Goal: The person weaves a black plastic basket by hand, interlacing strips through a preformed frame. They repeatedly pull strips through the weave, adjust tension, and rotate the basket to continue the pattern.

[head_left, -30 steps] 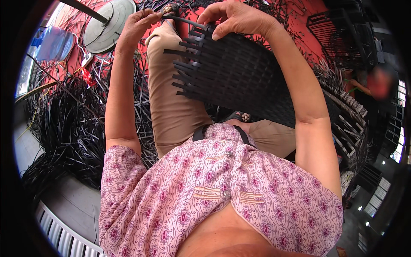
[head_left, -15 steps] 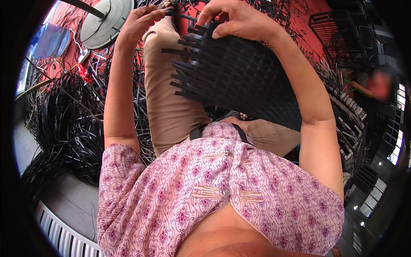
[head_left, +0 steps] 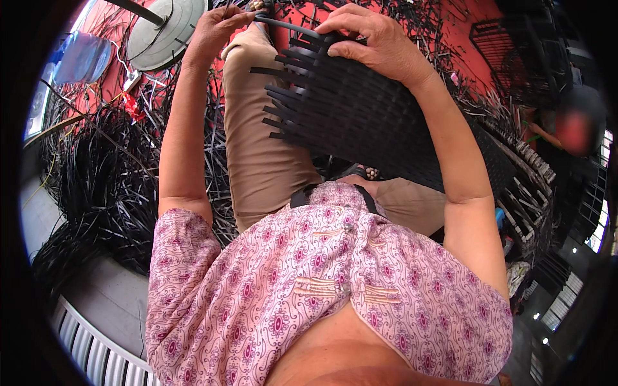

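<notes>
Across my lap lies a black woven panel [head_left: 386, 116] of flat strips, its loose strip ends sticking out to the left. My right hand [head_left: 380, 42] grips the panel's far left corner between thumb and fingers. A dark flat strip [head_left: 290, 26] runs from that corner toward my left hand [head_left: 219, 29]. The left fingertips pinch the strip's other end near my left knee, away from the panel. Part of the right fingers' grip is hidden behind the weave.
Heaps of loose black strips [head_left: 109, 186] cover the floor at left. Beyond them are a round grey base with a pole [head_left: 167, 32] and a clear blue bottle [head_left: 84, 58]. Black frames [head_left: 508, 58] stand at far right, near another person [head_left: 576, 122].
My right hand has shifted slightly right and toward me, its fingers straighter along the panel's corner. More of the strip shows between my hands. The left hand keeps its pinch.
</notes>
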### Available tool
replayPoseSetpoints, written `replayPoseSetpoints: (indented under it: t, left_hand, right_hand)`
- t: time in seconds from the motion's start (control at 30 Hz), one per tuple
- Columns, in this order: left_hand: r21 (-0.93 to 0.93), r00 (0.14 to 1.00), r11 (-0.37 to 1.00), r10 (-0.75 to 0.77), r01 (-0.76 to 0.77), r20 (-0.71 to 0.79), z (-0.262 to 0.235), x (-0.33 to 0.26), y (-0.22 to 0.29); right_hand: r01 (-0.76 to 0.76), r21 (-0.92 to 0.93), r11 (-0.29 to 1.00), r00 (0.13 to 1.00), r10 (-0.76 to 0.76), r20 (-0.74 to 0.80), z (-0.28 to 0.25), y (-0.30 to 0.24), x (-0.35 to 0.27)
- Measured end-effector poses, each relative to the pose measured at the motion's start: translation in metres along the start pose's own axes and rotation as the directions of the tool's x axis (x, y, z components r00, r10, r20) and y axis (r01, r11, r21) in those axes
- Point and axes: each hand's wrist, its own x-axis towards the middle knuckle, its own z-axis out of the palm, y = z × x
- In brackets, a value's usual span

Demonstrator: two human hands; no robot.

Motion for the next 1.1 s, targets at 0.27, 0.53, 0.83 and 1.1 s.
replayPoseSetpoints:
  t: [0.27,0.53,0.83,1.1]
  left_hand:
    - [0.538,0.960,0.838,0.216,-0.090,-0.176,0.034,0.007,0.016]
    - [0.789,0.932,0.613,0.256,0.048,-0.256,0.004,0.017,-0.048]
    - [0.485,0.888,0.835,0.403,-0.259,-0.221,0.020,0.009,0.068]
    - [0.221,0.986,0.974,-0.079,0.045,0.147,0.073,-0.035,0.103]
  right_hand:
    - [0.009,-0.105,0.994,0.995,-0.019,-0.100,0.007,-0.009,-0.015]
    - [-0.030,-0.286,0.958,0.989,-0.012,-0.146,0.016,-0.016,-0.024]
    - [-0.053,-0.350,0.935,0.975,-0.026,-0.219,0.018,-0.018,-0.031]
    - [-0.018,-0.324,0.946,0.979,-0.049,-0.198,0.041,-0.010,-0.020]
